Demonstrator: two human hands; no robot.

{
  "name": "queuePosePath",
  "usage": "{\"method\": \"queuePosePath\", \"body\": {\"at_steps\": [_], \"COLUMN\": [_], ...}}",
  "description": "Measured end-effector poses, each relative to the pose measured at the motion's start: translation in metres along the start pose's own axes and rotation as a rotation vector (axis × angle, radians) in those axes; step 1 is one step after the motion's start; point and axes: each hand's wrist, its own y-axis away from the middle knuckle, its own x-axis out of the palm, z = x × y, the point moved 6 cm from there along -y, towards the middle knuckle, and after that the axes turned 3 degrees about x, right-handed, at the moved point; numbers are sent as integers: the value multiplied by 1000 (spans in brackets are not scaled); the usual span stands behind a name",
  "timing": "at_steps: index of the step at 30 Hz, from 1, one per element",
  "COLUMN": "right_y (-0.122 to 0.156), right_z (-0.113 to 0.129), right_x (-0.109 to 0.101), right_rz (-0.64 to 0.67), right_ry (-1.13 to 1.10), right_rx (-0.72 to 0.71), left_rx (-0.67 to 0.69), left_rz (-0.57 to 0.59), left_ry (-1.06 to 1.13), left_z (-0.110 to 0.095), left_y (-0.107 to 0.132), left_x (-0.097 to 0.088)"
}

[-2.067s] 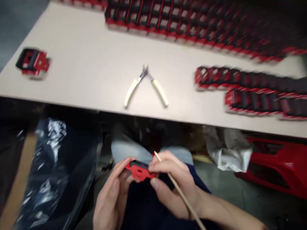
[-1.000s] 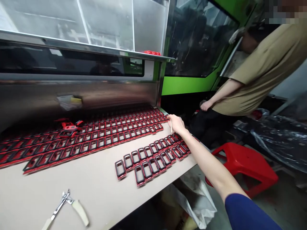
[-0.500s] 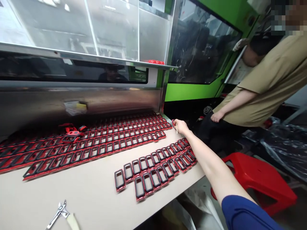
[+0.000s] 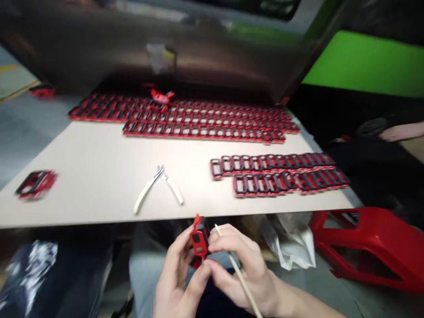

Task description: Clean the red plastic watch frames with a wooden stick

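Just in front of the table's near edge, my left hand is closed round a small red and black plastic frame, held on its side. My right hand touches the lower part of that frame with thumb and fingertips. A thin pale stick is held in the same hand, its tip pointing up and away. Behind the hands, a pair of pliers with cream handles lies spread on the table.
Two short rows of similar frames lie at the right of the table; longer rows run along the back. A single frame sits at the left. A red stool stands at the right, near a person's hand.
My right hand, stretched to the table's far right corner with the stick, is now back near my body. My left hand has come into view with the frame. The view has tilted down and left.
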Motion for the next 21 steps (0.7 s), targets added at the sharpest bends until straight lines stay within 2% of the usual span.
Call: {"method": "queuePosePath", "body": {"at_steps": [1, 3, 7, 9, 11, 13, 17, 21], "right_y": [8, 19, 27, 26, 27, 30, 40, 46], "right_z": [0, -3, -8, -10, -14, -17, -20, -20], "right_x": [19, 41, 50, 54, 61, 67, 76, 80], "right_rz": [8, 0, -35, 35, 132, 173, 184, 189], "right_ry": [-29, -48, 43, 31, -47, -112, -147, -157], "right_rx": [14, 46, 19, 3, 24, 70, 119, 143], "left_rx": [9, 9, -130, -161, -165, -186, -216, -203], "left_rz": [-7, -23, -147, -150, -148, -194, -239, -226], "left_ry": [-32, -92, -119, -115, -127, -140, -145, -184], "left_z": [-2, -2, 5, 5, 2, 2, 4, 7], "left_y": [1, 5, 21, 30, 36, 40, 45, 46], "left_x": [-4, -19, -61, -72, -78, -82, -87, -91]}}
